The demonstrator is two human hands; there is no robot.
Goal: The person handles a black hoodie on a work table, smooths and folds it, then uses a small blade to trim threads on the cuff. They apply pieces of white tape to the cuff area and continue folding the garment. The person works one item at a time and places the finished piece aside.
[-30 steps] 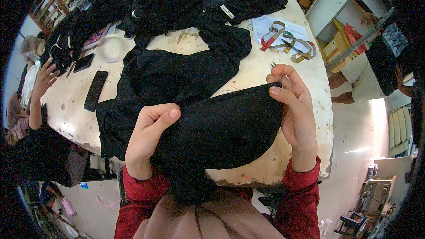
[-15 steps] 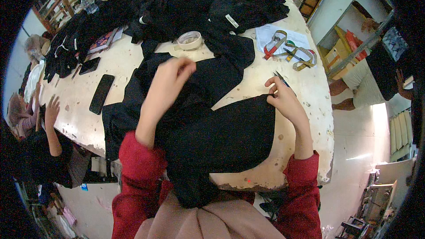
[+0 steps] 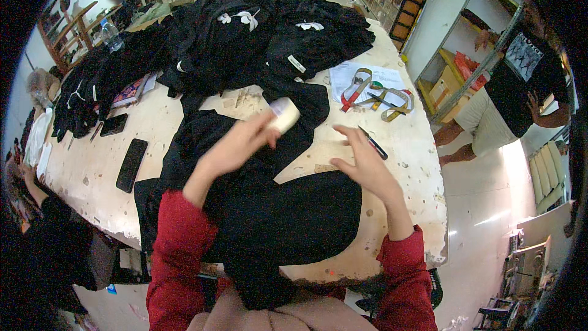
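Observation:
My left hand (image 3: pixel 236 147) holds a roll of pale masking tape (image 3: pixel 285 115), tilted above the table, its fingers closed round the near side. My right hand (image 3: pixel 365 164) hovers with fingers apart and nothing in them, near a slim, dark, pointed tool (image 3: pixel 373 143) whose kind I cannot make out. Black fabric (image 3: pixel 294 220) lies spread beneath both hands and hangs over the table's near edge toward me. My left forearm crosses above part of that cloth.
A heap of black garments (image 3: pixel 214 43) with white tags covers the table's far side. Tape measures (image 3: pixel 361 89) lie on paper (image 3: pixel 386 76) at the right. A black phone (image 3: pixel 131 165) rests at the left. One person (image 3: pixel 520 79) stands at right; another sits at left.
My left hand has picked the tape roll up off the table. My right hand has let go of the black fabric's edge and opened. The view has tilted up.

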